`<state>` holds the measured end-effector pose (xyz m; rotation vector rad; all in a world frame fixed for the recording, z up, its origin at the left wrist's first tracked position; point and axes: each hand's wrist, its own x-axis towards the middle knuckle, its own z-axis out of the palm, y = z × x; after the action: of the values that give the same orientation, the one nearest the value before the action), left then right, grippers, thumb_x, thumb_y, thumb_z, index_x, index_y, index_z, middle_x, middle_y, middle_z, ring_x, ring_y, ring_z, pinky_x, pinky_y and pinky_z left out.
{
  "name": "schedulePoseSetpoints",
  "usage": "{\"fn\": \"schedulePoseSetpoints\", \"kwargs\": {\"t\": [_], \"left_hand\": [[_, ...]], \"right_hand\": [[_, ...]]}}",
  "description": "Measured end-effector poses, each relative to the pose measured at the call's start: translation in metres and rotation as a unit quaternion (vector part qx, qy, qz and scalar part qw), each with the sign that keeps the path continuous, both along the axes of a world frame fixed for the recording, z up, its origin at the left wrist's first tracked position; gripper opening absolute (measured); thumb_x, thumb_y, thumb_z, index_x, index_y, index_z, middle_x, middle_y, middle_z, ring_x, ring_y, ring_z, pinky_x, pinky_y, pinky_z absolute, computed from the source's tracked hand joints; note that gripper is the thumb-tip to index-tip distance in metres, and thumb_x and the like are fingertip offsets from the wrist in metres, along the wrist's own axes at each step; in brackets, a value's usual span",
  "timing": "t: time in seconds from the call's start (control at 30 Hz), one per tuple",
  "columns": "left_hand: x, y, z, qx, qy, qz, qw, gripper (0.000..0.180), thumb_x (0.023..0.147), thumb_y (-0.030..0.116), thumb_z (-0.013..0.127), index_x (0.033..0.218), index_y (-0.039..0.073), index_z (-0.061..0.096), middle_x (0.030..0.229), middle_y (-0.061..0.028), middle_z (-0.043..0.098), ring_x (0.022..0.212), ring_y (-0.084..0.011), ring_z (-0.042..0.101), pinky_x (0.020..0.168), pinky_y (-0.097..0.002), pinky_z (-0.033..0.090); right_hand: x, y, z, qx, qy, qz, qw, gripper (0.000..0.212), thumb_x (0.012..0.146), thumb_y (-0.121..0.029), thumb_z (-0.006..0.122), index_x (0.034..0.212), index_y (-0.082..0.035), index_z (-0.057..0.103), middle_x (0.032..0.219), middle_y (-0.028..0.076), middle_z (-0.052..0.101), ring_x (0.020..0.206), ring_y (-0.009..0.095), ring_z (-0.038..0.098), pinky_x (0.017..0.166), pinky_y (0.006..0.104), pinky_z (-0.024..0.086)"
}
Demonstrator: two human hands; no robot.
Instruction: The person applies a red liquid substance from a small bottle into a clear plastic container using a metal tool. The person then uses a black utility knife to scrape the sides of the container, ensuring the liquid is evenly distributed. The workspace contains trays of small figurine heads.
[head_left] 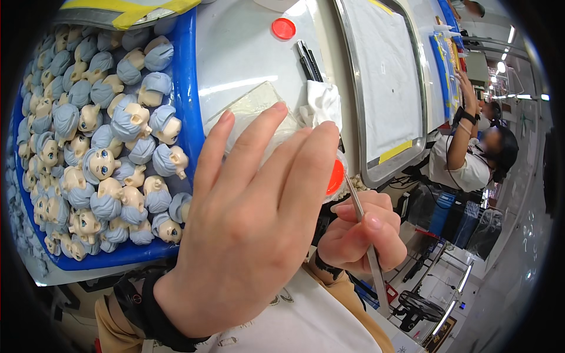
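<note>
Left hand (247, 235) spread flat, empty; right hand (359, 232) clamps tweezers (368, 247) at 3 o'clock—best held steady, tip near cap (335, 176).

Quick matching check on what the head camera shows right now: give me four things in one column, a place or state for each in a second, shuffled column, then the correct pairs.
Things:
1. Pale doll heads with blue-grey hair
2. Thin metal tool
3. Round red lid
4. Left hand

Places or states:
A. Pinched in the right hand
B. Lying alone on the white table, far side
C. Piled in the blue plastic tray
D. Raised with fingers spread, close to the camera

Pairs: 1-C, 2-A, 3-B, 4-D
</note>
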<state>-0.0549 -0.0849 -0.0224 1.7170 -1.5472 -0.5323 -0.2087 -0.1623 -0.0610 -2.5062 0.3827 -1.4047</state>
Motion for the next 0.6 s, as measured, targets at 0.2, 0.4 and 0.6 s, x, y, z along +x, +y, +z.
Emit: {"fn": "schedulePoseSetpoints", "kwargs": {"t": [0.2, 0.4, 0.6], "left_hand": [[-0.003, -0.001, 0.0, 0.005, -0.015, 0.007, 1.0, 0.062, 0.065, -0.005, 0.066, 0.125, -0.001, 0.051, 0.123, -0.014, 0.055, 0.122, -0.0371, 0.047, 0.104, -0.0545, 0.031], [0.0, 0.0, 0.001, 0.003, -0.041, 0.02, 0.999, 0.062, 0.064, -0.005, 0.067, 0.124, 0.0, 0.052, 0.12, -0.0132, 0.056, 0.117, -0.0358, 0.049, 0.102, -0.0539, 0.032], [0.001, -0.001, 0.001, -0.006, -0.05, 0.04, 0.998, 0.063, 0.062, -0.005, 0.067, 0.123, -0.001, 0.053, 0.116, -0.0151, 0.056, 0.111, -0.0364, 0.05, 0.098, -0.05, 0.036]], "right_hand": [[0.001, 0.004, -0.002, 0.038, -0.019, -0.017, 0.999, 0.017, 0.098, -0.008, 0.039, 0.111, -0.001, 0.047, 0.064, 0.01, 0.056, 0.048, 0.014, 0.05, 0.047, 0.023, 0.039], [0.004, 0.0, -0.003, 0.043, -0.029, -0.001, 0.999, 0.016, 0.099, -0.01, 0.04, 0.108, -0.001, 0.049, 0.065, 0.011, 0.056, 0.047, 0.014, 0.05, 0.047, 0.0235, 0.039], [0.007, -0.01, 0.0, 0.038, -0.019, 0.031, 0.999, 0.018, 0.097, -0.01, 0.042, 0.109, 0.002, 0.05, 0.069, 0.012, 0.058, 0.049, 0.014, 0.051, 0.047, 0.0243, 0.04]]}}
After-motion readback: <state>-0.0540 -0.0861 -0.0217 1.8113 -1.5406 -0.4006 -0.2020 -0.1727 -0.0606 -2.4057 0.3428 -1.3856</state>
